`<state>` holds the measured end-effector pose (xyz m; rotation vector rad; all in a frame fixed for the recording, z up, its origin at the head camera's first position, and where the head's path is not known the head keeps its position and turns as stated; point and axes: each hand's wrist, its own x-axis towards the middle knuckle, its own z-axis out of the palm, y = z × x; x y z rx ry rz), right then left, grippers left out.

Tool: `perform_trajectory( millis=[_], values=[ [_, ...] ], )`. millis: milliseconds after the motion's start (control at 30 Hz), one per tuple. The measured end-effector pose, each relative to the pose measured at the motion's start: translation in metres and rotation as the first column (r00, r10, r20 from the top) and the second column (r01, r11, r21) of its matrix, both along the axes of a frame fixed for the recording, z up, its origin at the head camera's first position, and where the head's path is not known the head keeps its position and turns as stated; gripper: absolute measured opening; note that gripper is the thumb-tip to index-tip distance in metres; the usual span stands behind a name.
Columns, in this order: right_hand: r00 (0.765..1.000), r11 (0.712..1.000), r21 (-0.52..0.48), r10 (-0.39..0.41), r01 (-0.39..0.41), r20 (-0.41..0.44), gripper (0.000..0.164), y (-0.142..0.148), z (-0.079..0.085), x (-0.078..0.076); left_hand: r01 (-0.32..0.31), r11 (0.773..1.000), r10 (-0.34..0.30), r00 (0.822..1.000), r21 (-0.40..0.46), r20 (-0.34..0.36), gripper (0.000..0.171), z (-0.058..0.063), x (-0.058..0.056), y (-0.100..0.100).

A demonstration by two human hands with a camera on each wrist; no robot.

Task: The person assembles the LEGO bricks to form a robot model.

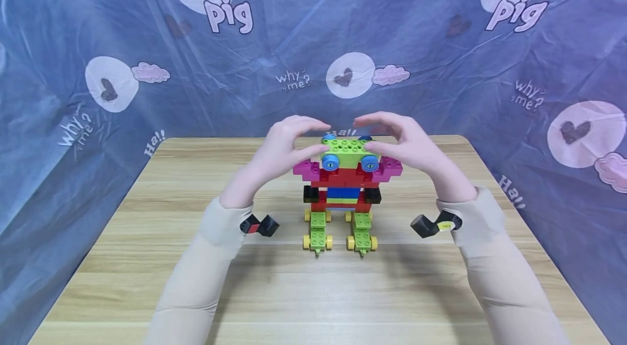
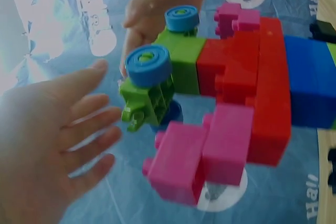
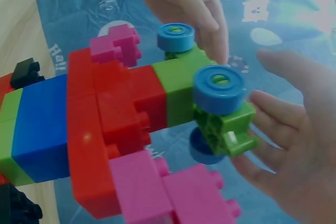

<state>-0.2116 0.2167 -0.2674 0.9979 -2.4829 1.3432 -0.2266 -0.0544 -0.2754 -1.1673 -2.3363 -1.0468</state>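
Note:
A figure of toy building bricks (image 1: 343,175) stands upright on the table. Its top is a lime-green wheeled piece (image 1: 346,159) with blue wheels (image 2: 149,65). Pink bricks (image 3: 140,182) step out at both sides of the red part, above a blue brick (image 3: 42,121) and black bricks (image 1: 311,194). Two green wheeled bases (image 1: 318,229) with yellow wheels form the feet. My left hand (image 1: 279,143) curves beside the top piece, fingers spread and relaxed. Opposite, my right hand (image 1: 404,138) mirrors it. Both wrist views show gaps between the hands and the green piece.
The wooden table (image 1: 147,274) reaches back to a blue printed cloth (image 1: 274,35), which hangs behind it and along both sides. A small black camera (image 1: 259,225) is strapped to the left wrist, another camera (image 1: 433,225) to the right.

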Motion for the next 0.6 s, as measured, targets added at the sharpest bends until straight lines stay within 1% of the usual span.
perform_trajectory(
  millis=[67, 133, 233, 300, 400, 467, 533, 600],
  values=[
    [0.999, 0.997, -0.07, -0.035, 0.032, -0.04, 0.041, 0.003, 0.0, 0.003, 0.01, 0.998, -0.005, 0.998, 0.062, -0.069, 0.038, -0.002, 0.0, -0.006],
    [0.996, 0.985, -0.169, -0.059, 0.046, -0.073, 0.039, 0.006, 0.0, 0.006, 0.029, 0.991, -0.009, 0.988, 0.13, -0.151, 0.037, -0.006, -0.001, -0.012],
    [0.987, 0.947, -0.316, -0.099, 0.054, -0.127, 0.036, 0.011, -0.002, 0.01, 0.061, 0.975, -0.001, 0.962, 0.212, -0.274, 0.034, -0.013, -0.004, -0.023],
    [0.974, 0.919, -0.389, -0.143, 0.065, -0.175, 0.034, 0.016, -0.004, 0.011, 0.063, 0.967, 0.022, 0.944, 0.246, -0.328, 0.032, -0.019, -0.006, -0.032],
    [0.94, 0.88, -0.463, -0.24, 0.105, -0.243, 0.031, 0.025, -0.01, 0.011, 0.03, 0.958, 0.077, 0.931, 0.286, -0.357, 0.03, -0.031, -0.009, -0.046],
    [0.908, 0.858, -0.494, -0.312, 0.144, -0.278, 0.029, 0.033, -0.015, 0.009, -0.004, 0.952, 0.118, 0.929, 0.307, -0.352, 0.028, -0.04, -0.01, -0.056],
    [0.877, 0.835, -0.518, -0.379, 0.187, -0.295, 0.026, 0.04, -0.021, 0.008, -0.046, 0.948, 0.158, 0.927, 0.315, -0.341, 0.027, -0.049, -0.01, -0.066],
    [0.846, 0.818, -0.526, -0.437, 0.232, -0.306, 0.023, 0.047, -0.027, 0.008, -0.089, 0.945, 0.196, 0.925, 0.314, -0.327, 0.026, -0.059, -0.011, -0.077]
  ],
)
